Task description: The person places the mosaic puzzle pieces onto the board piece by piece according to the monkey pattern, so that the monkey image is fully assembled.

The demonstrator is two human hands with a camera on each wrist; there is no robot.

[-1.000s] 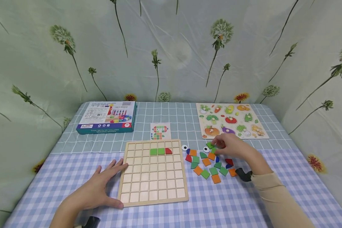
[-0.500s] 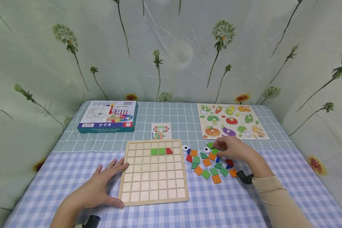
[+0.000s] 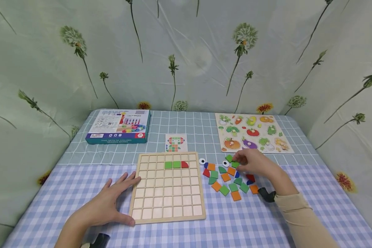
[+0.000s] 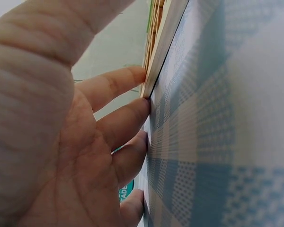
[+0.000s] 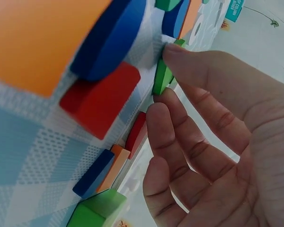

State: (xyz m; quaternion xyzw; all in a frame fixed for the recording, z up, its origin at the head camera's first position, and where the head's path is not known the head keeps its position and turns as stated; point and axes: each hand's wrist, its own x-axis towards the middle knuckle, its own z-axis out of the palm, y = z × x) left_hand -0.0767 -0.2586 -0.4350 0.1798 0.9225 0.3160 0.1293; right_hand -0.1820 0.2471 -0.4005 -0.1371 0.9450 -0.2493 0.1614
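In the head view my left hand [image 3: 106,203] lies with fingers spread, its fingertips and thumb touching the left edge of a wooden grid board [image 3: 167,219]. Two green square tiles [image 3: 172,165] and a red quarter-round tile [image 3: 184,164] sit side by side in one upper row of the board. To the right, my right hand [image 3: 256,165] is at the far side of a loose group of coloured tiles. Its thumb and a finger pinch a green tile [image 5: 163,78], seen in the right wrist view; the other fingers are loosely bent.
Several orange tiles [image 3: 225,177], green, blue and red ones, and round eye pieces [image 3: 202,161] lie right of the board. A pattern card [image 3: 176,142] lies behind it. Farther back are a boxed bead set [image 3: 117,127] and a vegetable puzzle [image 3: 254,133].
My right hand has come slightly nearer, its fingers now lower at the green tile. The left hand stays on the board's edge. The head view has shifted a little.
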